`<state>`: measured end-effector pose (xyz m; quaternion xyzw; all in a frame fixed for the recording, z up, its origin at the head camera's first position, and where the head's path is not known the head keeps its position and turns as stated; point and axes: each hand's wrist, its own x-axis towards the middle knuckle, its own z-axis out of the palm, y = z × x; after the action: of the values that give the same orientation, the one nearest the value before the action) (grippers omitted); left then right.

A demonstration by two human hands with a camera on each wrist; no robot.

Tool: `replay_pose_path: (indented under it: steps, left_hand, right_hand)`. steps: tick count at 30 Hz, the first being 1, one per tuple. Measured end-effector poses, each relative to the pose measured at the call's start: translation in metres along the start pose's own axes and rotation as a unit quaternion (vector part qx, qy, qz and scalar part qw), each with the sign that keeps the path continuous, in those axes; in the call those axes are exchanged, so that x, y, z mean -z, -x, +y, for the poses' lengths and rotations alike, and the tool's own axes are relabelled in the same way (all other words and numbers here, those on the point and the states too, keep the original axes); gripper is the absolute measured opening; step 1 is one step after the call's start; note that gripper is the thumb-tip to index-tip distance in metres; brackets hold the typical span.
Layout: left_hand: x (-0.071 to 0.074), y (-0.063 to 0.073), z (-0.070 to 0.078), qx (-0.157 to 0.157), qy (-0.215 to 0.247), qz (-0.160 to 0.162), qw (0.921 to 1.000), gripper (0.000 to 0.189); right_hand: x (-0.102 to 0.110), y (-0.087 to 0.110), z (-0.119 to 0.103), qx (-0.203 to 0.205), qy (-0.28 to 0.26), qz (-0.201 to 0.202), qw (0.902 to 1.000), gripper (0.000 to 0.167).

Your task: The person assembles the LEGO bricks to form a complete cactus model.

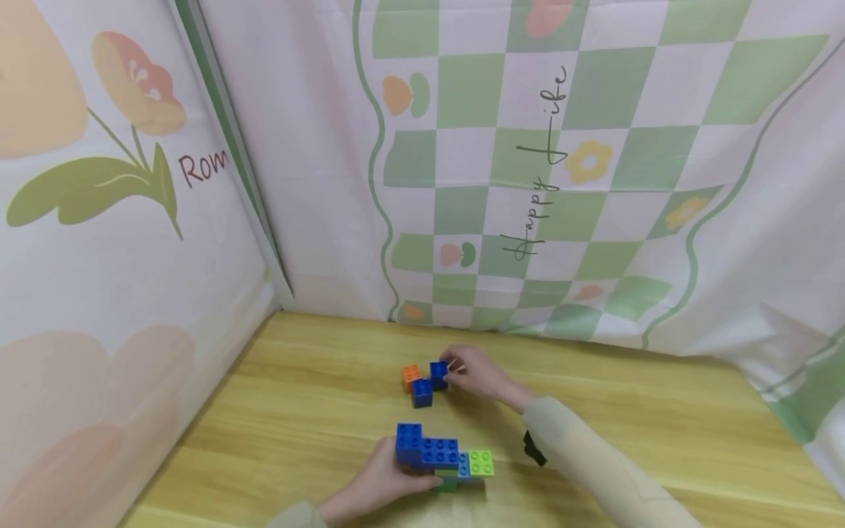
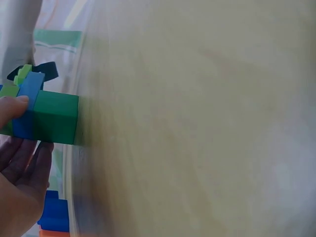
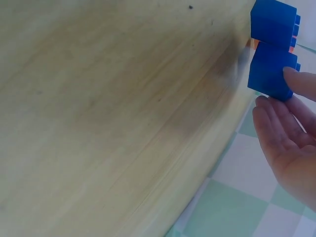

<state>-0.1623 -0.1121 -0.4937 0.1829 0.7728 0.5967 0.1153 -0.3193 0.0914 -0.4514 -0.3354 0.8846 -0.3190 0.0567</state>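
My left hand (image 1: 381, 477) grips a built-up piece of toy building blocks (image 1: 440, 453), with dark blue blocks on top and a lime block (image 1: 481, 463) at its right end. In the left wrist view, the thumb presses its blue layer, next to a green block (image 2: 57, 117). Farther back, my right hand (image 1: 482, 375) pinches a loose dark blue block (image 1: 438, 372) between thumb and fingers. Right beside that block are a second dark blue block (image 1: 422, 394) and an orange block (image 1: 411, 377). In the right wrist view, the orange block is mostly hidden behind the blue ones.
The wooden table (image 1: 317, 396) meets a hanging cloth with green checks (image 1: 465, 209) at the back. Another printed cloth (image 1: 132, 279) hangs along the left side. A black object (image 1: 534, 449) shows at the right forearm, partly hidden by the sleeve.
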Motion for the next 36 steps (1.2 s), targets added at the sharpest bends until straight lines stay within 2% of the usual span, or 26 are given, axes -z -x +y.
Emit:
replay_pose_path:
  steps: [3, 6, 21, 32, 36]
  left_hand:
    - [0.000, 0.000, 0.000, 0.002, 0.003, 0.000, 1.0000, 0.048]
    - [0.000, 0.000, -0.001, -0.004, 0.000, 0.001, 1.0000, 0.048]
    - [-0.001, 0.000, -0.004, -0.024, -0.006, 0.002, 0.9997, 0.051]
    - [0.000, 0.002, 0.001, 0.001, -0.002, 0.007, 1.0000, 0.046]
    - [-0.001, 0.003, 0.002, -0.003, -0.007, 0.007, 0.9999, 0.046]
  right_hand:
    - [0.002, 0.006, 0.000, 0.015, -0.001, 0.012, 0.9998, 0.028]
    - [0.005, 0.013, -0.001, 0.011, -0.001, 0.017, 0.9998, 0.029]
    - [0.013, 0.048, -0.004, 0.027, 0.002, 0.016, 0.9995, 0.026]
    - [0.012, 0.076, -0.010, 0.033, -0.002, 0.027, 0.9991, 0.027]
    - [0.015, 0.086, -0.013, 0.047, -0.016, 0.033, 0.9982, 0.030]
